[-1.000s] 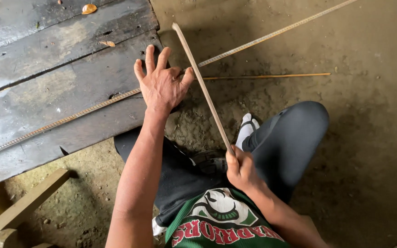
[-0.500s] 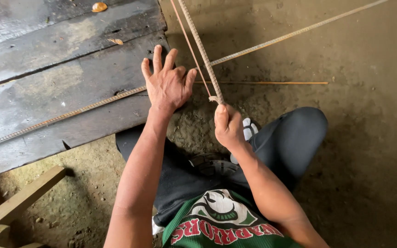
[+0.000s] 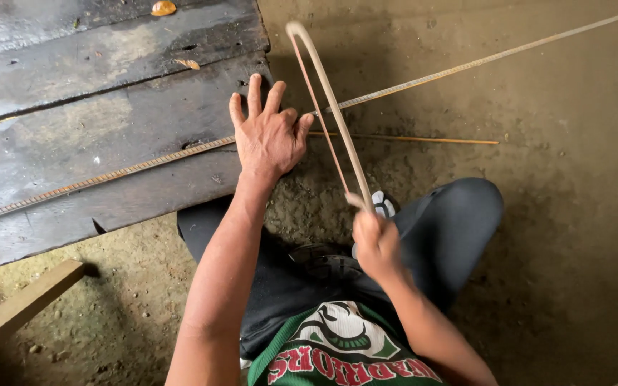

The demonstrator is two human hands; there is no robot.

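Thin pale cane strip [image 3: 327, 100] bent into a loop, held up over dirt floor [image 3: 574, 236]

R hand [image 3: 375, 243] grip pinched shut on strip's lower ends, blurred; L hand [image 3: 267, 136] flat, fingers spread, pressing long thin strip [image 3: 109, 176] at edge of dark weathered plank surface [image 3: 73, 100], w/ orange stick [image 3: 423, 139] lying beyond

Soft, even daylight fills the scene, brightest on the weathered grey wooden planks [image 3: 109, 107], whose damp surface gives a pale sheen at the upper left. The packed brown earth floor [image 3: 552, 214] dims toward the right and lower edges, with only faint, diffuse shadows. The right hand [image 3: 375, 243] and the thin bent tan cane strip [image 3: 330, 107] are motion-blurred; the left hand [image 3: 269, 136] is sharp.
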